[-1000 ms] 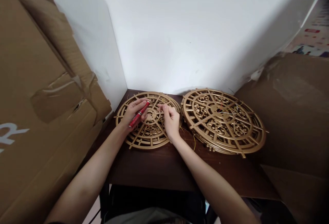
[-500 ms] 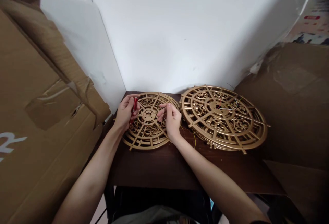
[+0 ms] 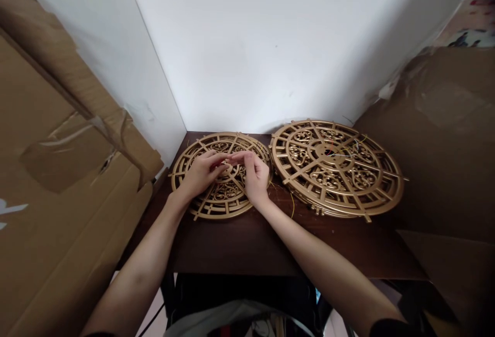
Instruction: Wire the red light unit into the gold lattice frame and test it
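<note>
Two hands are busy over the left golden wheel [image 3: 226, 191], which lies flat on the dark tabletop [image 3: 240, 249], in front of the white wall [image 3: 247, 58]. More rims show under its edge, so it looks like the top one of a pile. The left hand [image 3: 203, 174] is bent over the middle of the wheel, with the fingers curled and pointing in. The right hand [image 3: 256, 176] is just beside it, with the thumb and fingers close together. The fingertips of both hands nearly meet, or maybe touch. I cannot tell if the fingers are gripping something small, because they hide what is between them. To the right is another golden wheel [image 3: 343, 171], on top of a thick pile. A yellow wire [image 3: 358, 143] and a white wire [image 3: 342, 155] lie across it, and no hand is on it. One more loose wire [image 3: 293, 205] curls on the tabletop between the piles. I think the work on the left wheel is part way along, since both hands are right over it. The hands cover some of its middle, so I can't say how much is done or how much is left.
</note>
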Motion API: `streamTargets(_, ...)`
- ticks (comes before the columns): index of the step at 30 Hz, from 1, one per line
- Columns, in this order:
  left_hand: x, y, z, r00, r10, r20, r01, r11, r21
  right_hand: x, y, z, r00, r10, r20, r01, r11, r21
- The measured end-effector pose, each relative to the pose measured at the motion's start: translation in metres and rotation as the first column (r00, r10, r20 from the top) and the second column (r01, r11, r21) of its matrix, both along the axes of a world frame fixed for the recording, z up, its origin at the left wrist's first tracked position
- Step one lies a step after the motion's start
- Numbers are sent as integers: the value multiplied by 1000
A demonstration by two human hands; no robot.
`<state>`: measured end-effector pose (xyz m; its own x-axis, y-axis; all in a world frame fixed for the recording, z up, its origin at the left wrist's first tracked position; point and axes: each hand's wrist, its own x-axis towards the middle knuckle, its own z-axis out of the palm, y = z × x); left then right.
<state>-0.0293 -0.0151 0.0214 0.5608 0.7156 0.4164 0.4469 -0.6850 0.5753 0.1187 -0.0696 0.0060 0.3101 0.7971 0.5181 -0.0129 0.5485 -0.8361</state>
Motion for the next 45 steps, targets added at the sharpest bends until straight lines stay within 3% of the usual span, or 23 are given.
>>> streamTargets(8, 1, 0, 1, 999, 29, 36, -30, 1000, 5, 1, -1, 0, 998, 57, -15, -56, 995, 81)
streamTargets(12, 0, 2, -3, 986, 132, 98, -127, 990, -58, 1, 1, -2, 995, 85, -49, -79, 990, 115)
streamTargets(17, 1, 4, -3, 956, 177, 235, -118, 962, -244, -1, 3, -5, 994, 105, -26, -103, 991, 83)
streamTargets(20, 2, 2, 0, 900, 258, 352, -100, 908, -407, 0, 5, -9, 1000, 3, -16, -3, 1000, 26)
streamTargets(23, 2, 2, 3, 802, 346, 486, -46, 848, -528, 3, 8, -11, 987, -88, 134, 98, 992, -73)
streamTargets(27, 1, 4, 3, 710, 421, 564, 0, 801, -599, 5, 7, -9, 850, -26, 527, 93, 991, -100)
streamTargets(31, -1, 6, 3, 695, 431, 576, 15, 792, -611, 3, 1, -6, 658, 0, 753, 95, 992, -83)
streamTargets(39, 8, -6, 8, 798, 282, 533, 127, 786, -606, -2, -4, -5, 353, 1, 936, 202, 976, -77)
streamTargets(42, 10, -8, 7, 820, 232, 524, 166, 780, -604, -2, -6, -3, 307, 13, 952, 209, 975, -81)
streamTargets(45, 9, -5, 6, 807, 263, 528, 130, 794, -594, -2, -6, -2, 317, 16, 948, 202, 976, -84)
